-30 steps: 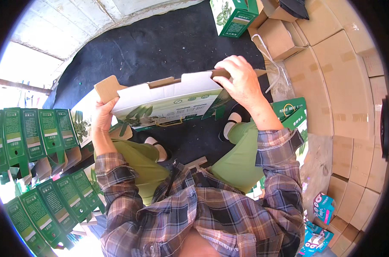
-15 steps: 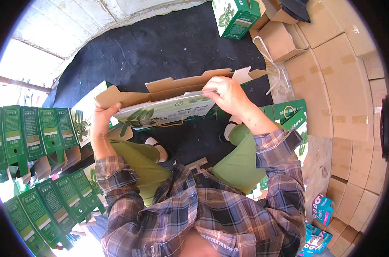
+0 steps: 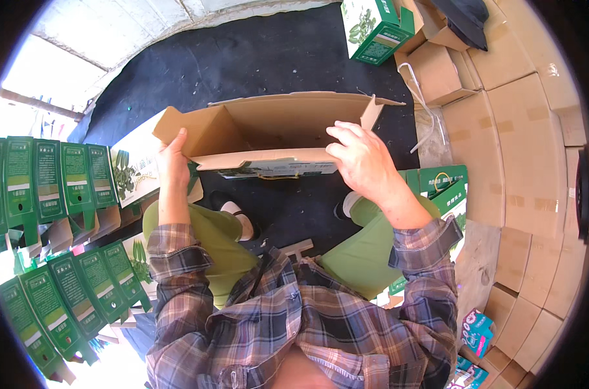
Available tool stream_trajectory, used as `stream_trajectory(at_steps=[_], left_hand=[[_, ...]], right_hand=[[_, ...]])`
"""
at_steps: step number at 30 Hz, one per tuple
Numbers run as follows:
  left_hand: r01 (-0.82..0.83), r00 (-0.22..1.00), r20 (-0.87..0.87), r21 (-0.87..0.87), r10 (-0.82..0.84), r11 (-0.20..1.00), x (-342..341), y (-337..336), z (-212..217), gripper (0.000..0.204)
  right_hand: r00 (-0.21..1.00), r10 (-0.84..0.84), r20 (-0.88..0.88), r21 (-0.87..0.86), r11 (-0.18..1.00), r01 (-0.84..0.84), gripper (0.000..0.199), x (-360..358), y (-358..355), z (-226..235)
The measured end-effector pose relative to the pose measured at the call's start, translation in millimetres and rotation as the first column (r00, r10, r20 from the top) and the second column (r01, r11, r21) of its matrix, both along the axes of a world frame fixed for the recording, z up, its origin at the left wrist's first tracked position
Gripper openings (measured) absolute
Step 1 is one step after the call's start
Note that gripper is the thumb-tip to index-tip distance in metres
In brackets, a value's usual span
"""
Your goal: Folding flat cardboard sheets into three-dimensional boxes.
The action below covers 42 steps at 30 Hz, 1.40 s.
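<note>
Between my hands a carton [image 3: 275,155] stands spread wide, its plain brown inside facing up and several flaps folded outward. Its near side is printed white and green, and a yellow cord handle shows low on it. My left hand [image 3: 172,155] is closed on the left end flap, thumb up along its edge. At the right near corner, my right hand [image 3: 365,159] curls its fingers over the carton's edge, beside a short upright flap [image 3: 371,113]. Part of the right end wall is hidden behind that hand.
Rows of green printed cartons [image 3: 51,178] stand at my left. Another green and white carton [image 3: 378,32] sits at the far right by an open brown box [image 3: 437,71]. Stacked brown boxes [image 3: 521,142] line the right. Black sheeting [image 3: 242,58] covers the floor.
The carton has gone from nearly flat to spread open, showing its inside. My right hand has moved a little right and nearer, to the near corner; my left hand keeps its hold.
</note>
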<state>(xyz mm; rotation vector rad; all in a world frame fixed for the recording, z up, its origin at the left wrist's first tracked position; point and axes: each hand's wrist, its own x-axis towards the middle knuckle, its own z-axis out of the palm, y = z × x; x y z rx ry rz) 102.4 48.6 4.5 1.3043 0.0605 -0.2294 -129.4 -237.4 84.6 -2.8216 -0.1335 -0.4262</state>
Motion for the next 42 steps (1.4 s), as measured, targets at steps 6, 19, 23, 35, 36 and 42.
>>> stream_trajectory(at_steps=[6, 19, 23, 35, 36, 42], left_hand=[[0.076, 0.996, 0.032, 0.143, -0.082, 0.987, -14.8, -0.1, 6.8, 0.022], [0.216, 0.875, 0.238, 0.586, -0.422, 0.781, -21.1, 14.8, 21.3, 0.022], [0.063, 0.989, 0.108, 0.295, -0.098, 0.953, -13.8, 15.9, 23.4, 0.051], [-0.248, 0.469, 0.544, 0.837, -0.695, 0.488, -38.1, -32.7, 49.4, 0.075], [-0.153, 0.435, 0.575, 0.806, -0.693, 0.572, -42.0, -37.9, 51.3, 0.068], [-0.165, 0.207, 0.505, 0.862, -0.838, 0.479, -36.7, -29.8, 40.3, 0.034]], right_hand=[[0.982, -0.186, -0.036, 0.574, 0.801, 0.173, 0.027, -7.5, -28.9, 6.4], [0.657, -0.681, -0.323, 0.810, 0.160, 0.564, 0.075, 1.6, -72.7, -23.0], [0.746, -0.568, -0.347, 0.845, 0.157, 0.512, 0.068, -13.0, -78.9, -20.6], [0.791, -0.397, -0.466, 0.693, 0.392, 0.605, 0.066, -44.4, -78.9, 9.8], [0.781, -0.372, -0.501, 0.676, 0.395, 0.622, 0.066, -45.4, -80.1, 9.7], [0.783, -0.436, -0.443, 0.615, 0.488, 0.619, 0.065, -51.6, -81.4, 10.6]])
